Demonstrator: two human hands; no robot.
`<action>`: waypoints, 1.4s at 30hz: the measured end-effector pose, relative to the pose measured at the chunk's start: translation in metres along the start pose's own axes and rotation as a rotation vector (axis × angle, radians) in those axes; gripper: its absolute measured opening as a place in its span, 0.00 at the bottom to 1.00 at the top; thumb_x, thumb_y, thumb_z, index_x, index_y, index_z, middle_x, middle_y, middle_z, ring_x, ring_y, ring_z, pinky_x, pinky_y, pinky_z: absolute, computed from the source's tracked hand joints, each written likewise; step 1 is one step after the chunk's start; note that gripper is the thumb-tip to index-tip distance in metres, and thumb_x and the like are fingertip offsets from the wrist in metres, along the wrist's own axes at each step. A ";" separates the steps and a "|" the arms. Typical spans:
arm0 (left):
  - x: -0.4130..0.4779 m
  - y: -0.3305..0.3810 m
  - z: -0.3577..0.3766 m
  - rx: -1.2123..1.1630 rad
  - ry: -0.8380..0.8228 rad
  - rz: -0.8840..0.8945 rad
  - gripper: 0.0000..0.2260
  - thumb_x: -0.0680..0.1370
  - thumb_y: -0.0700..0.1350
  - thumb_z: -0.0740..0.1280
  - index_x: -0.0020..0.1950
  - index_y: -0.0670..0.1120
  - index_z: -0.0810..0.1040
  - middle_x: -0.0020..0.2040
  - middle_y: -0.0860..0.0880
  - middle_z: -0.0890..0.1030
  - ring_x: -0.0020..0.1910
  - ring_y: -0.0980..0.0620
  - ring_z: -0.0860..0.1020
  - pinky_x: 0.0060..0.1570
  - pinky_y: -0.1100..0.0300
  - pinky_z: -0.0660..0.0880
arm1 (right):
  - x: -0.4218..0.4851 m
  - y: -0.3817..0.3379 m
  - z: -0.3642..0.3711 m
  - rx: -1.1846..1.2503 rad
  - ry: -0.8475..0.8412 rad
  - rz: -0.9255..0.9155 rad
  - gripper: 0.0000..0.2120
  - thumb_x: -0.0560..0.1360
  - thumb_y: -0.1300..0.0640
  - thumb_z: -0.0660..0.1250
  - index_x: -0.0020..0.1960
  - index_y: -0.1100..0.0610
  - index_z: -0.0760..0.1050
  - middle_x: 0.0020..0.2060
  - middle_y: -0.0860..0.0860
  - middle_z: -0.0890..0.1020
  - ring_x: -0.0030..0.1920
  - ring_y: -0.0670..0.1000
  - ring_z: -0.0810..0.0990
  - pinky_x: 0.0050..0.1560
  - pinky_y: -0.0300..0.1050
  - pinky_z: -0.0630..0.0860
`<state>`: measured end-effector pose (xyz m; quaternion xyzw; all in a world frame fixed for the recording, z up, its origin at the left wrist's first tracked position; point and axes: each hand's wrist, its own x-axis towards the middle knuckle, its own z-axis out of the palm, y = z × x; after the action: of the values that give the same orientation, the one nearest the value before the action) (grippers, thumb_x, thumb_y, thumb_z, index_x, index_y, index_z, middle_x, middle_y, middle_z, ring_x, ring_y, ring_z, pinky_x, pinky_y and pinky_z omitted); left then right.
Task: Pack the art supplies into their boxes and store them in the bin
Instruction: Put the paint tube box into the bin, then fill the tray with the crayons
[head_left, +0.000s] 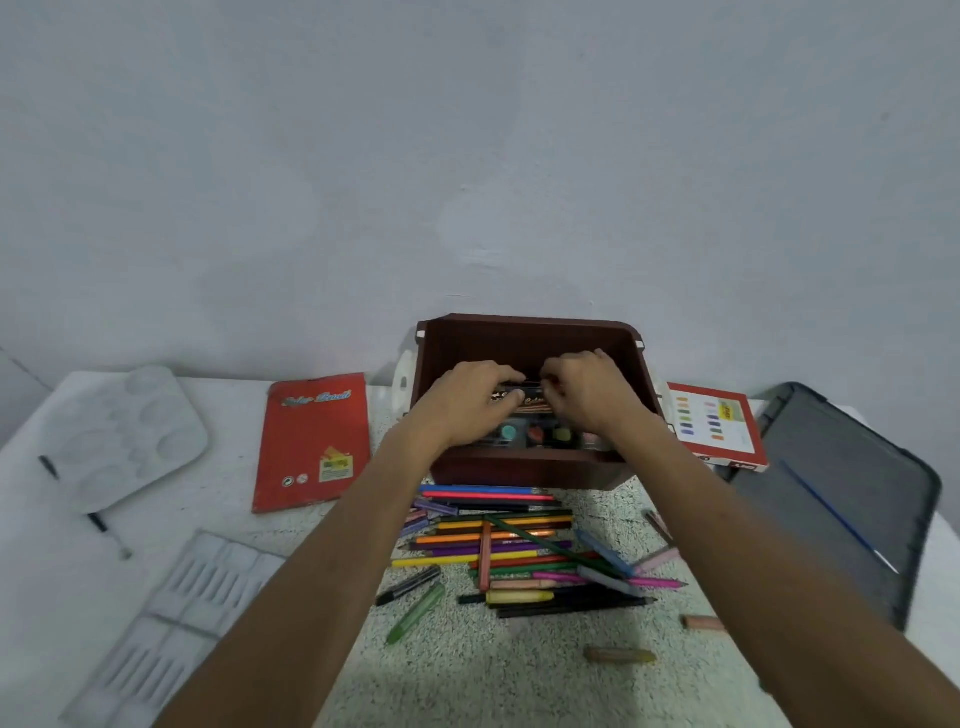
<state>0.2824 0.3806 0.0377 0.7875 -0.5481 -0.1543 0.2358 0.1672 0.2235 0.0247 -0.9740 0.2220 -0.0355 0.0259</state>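
Observation:
A dark brown bin stands at the back of the table. Both hands reach into it. My left hand and my right hand grip the two ends of a black box with gold lettering held inside the bin. Below that box lies a paint set with round colour pans. A pile of loose coloured pencils lies on the table in front of the bin, with crayons and pastel sticks scattered around it.
A red pencil box lies left of the bin, a white palette further left, and a clear plastic tray insert at the front left. A red-and-white box and a dark lid holding a blue brush sit to the right.

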 end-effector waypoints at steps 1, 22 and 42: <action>-0.012 0.000 -0.004 -0.049 0.069 0.018 0.16 0.82 0.50 0.62 0.70 0.48 0.75 0.64 0.50 0.78 0.60 0.53 0.78 0.61 0.53 0.74 | -0.004 -0.002 -0.007 0.040 0.039 -0.022 0.12 0.79 0.53 0.60 0.55 0.56 0.79 0.49 0.55 0.83 0.51 0.59 0.79 0.58 0.55 0.73; -0.296 -0.139 0.025 -0.073 0.489 -0.949 0.22 0.79 0.52 0.66 0.73 0.50 0.71 0.76 0.40 0.65 0.72 0.36 0.65 0.69 0.41 0.63 | -0.151 -0.261 0.051 1.072 -0.521 -0.010 0.20 0.79 0.50 0.65 0.70 0.50 0.70 0.53 0.53 0.81 0.49 0.50 0.81 0.46 0.44 0.77; -0.323 -0.055 0.013 -0.335 0.445 -0.760 0.17 0.81 0.51 0.63 0.69 0.46 0.74 0.51 0.50 0.78 0.47 0.54 0.76 0.45 0.61 0.70 | -0.210 -0.241 0.026 1.318 -0.226 0.322 0.15 0.82 0.59 0.62 0.67 0.49 0.72 0.53 0.49 0.77 0.50 0.47 0.81 0.48 0.45 0.82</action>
<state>0.2057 0.6967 -0.0079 0.8974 -0.1245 -0.1434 0.3983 0.0840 0.5328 0.0024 -0.7075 0.2919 -0.0573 0.6411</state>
